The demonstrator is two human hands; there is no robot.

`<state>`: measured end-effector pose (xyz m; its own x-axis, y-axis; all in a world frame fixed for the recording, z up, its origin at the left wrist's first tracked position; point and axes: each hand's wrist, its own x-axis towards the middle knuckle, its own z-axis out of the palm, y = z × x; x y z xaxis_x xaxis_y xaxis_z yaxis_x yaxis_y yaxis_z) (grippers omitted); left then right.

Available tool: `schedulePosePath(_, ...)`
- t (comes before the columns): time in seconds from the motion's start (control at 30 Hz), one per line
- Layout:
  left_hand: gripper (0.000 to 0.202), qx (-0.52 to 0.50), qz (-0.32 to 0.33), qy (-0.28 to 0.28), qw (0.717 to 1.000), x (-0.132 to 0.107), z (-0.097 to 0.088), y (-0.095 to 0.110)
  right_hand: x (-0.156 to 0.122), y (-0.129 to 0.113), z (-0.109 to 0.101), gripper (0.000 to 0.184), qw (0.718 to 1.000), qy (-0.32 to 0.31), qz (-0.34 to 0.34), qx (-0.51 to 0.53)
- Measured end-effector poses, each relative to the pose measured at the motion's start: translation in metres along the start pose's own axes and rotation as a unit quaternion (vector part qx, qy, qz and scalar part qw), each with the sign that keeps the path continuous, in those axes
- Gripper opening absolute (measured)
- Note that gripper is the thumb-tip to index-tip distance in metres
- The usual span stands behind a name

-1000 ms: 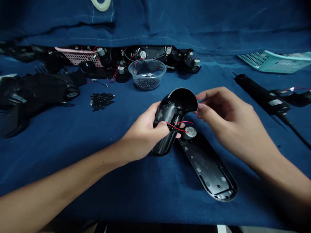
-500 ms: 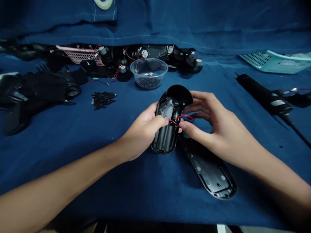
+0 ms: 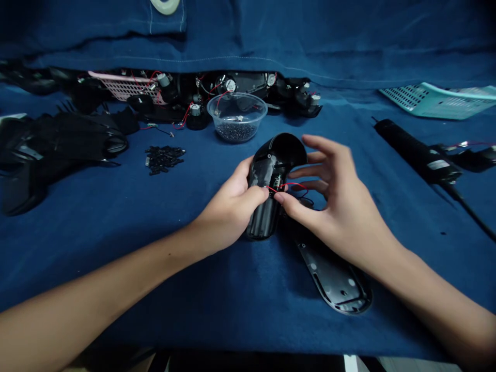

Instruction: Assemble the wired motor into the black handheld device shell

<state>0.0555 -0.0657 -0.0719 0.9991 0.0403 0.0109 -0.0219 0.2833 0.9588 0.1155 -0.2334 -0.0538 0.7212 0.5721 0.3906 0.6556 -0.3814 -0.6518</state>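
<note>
My left hand [image 3: 228, 206] is wrapped round a curved black plastic housing [image 3: 260, 219], tilted with its hollow side toward me. The left thumb presses on its inner face beside a small metal-and-board part [image 3: 277, 181]. A thin red wire [image 3: 295, 184] loops out of the housing to the right. At the housing's right side is my right hand [image 3: 329, 194], its thumb tip against the wire and inner edge, the other fingers spread apart. Beneath that hand a long black shell [image 3: 341, 284] lies on the cloth, its upper end partly hidden.
A clear bowl [image 3: 237, 119] of tiny dark screws stands behind the housing, with a pile of small black parts [image 3: 165, 159] to its left. Wired black parts and a pink basket [image 3: 120, 85] line the back. To the right are a black corded tool [image 3: 416, 150] and a teal basket [image 3: 437, 101].
The housing has turned slightly in my left hand. My right thumb has moved left along the wire, and the right fingers have come off the housing's rim and spread.
</note>
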Motion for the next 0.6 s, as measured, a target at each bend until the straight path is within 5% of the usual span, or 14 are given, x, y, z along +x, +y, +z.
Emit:
schedulePosePath(0.17,0.058,0.014,0.014,0.002,1.000,0.0000,-0.0005,-0.0010,-0.0014,-0.0031,0.0020,0.055,0.986,0.076,-0.105,-0.102)
schedulePosePath(0.37,0.058,0.039,0.040,-0.011,0.998,-0.0014,0.0001,-0.0006,0.0027,0.0019,0.0026,0.068,0.989,-0.036,0.066,0.126)
schedulePosePath(0.6,0.058,0.086,0.052,-0.012,0.995,-0.0009,0.0010,0.0032,0.0058,0.0000,-0.0006,0.056,0.980,-0.043,0.094,0.172)
